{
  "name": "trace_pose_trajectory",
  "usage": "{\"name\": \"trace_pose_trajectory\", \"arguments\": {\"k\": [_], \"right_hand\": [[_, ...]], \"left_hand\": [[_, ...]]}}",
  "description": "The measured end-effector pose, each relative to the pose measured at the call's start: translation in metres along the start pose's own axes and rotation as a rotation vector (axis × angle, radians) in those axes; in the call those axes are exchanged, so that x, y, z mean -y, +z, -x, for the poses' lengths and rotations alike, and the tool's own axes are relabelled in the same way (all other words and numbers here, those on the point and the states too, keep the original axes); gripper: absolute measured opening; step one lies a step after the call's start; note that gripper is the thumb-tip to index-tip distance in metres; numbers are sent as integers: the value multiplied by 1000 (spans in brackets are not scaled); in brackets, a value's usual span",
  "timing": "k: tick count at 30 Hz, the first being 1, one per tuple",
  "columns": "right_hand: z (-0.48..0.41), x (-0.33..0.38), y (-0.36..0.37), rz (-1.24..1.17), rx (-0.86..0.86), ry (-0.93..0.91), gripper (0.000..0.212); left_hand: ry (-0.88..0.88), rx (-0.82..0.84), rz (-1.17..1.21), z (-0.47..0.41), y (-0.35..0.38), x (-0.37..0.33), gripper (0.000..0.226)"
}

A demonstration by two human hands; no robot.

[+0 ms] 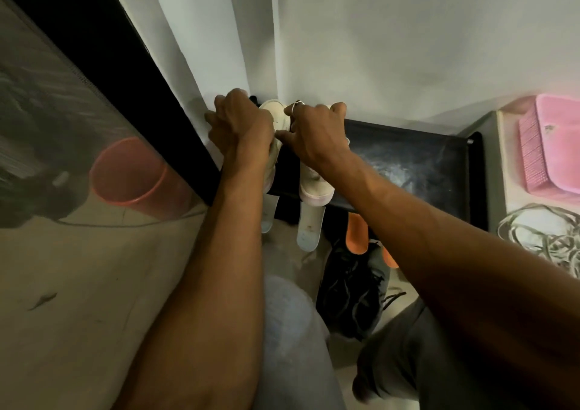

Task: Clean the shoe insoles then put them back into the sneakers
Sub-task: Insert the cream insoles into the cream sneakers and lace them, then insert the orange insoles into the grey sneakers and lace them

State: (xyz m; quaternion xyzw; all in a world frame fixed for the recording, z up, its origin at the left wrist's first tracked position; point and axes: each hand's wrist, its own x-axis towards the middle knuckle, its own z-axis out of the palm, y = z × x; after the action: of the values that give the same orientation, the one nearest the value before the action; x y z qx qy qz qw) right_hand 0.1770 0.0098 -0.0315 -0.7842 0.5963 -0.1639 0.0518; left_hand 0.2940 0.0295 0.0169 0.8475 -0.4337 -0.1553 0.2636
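Note:
Two cream sneakers stand side by side on the top of a black shoe rack [417,155] against the white wall. My left hand [241,127] grips the left sneaker [272,109] from above. My right hand [317,133] grips the right sneaker [315,183], its fingers curled over the upper. Below the rack's front edge two pale insoles show: the left insole [269,213] is partly hidden by my left forearm, and the right insole [309,227] points toward me. Whether they lie on a lower shelf or hang from the sneakers I cannot tell.
Dark sneakers [351,293] and orange insoles [356,234] lie on the floor below the rack. A black frame with a reflective panel showing an orange bucket [125,174] runs along the left. A pink basket [552,149] and tangled cords [546,237] sit at the right.

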Motion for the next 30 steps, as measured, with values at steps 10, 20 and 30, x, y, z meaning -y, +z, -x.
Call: {"name": "trace_pose_trajectory", "arguments": {"k": [10,20,30], "right_hand": [[64,-46,-80,-141,-168,100,28],[183,-59,-116,-334,-33,490,15],[251,-81,-28,-346,335,861,31]], "left_hand": [[244,91,88,93,14,-49,28],[310,282,8,217,38,-20,33],[118,723,-376,246,100,30,30]]}}
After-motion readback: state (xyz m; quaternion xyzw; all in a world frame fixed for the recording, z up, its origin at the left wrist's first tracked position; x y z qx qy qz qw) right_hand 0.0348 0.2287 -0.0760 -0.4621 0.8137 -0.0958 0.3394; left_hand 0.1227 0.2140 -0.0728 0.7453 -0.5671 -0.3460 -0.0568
